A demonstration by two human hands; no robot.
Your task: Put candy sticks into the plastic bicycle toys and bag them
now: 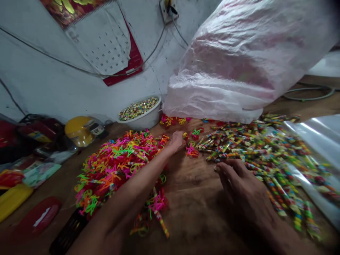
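Observation:
My left hand (176,142) reaches over the wooden table, its fingers closed near a few small plastic toys at the right side of a large pile of bright plastic toys (124,152). What its fingers hold is too small to tell. My right hand (239,180) is low over the table beside a heap of candy-filled tubes (239,141). Its thumb and fingers are bent toward each other, with something small and pale at the tips. Between the hands lie a green toy (196,132) and a pink one (190,149).
A white bowl (148,118) of small pieces stands by the wall. A big translucent plastic bag (225,71) rises at the back. Clear plastic (326,138) lies at right. A yellow-lidded jar (78,131), red oval object (39,217) and black object (67,230) are at left.

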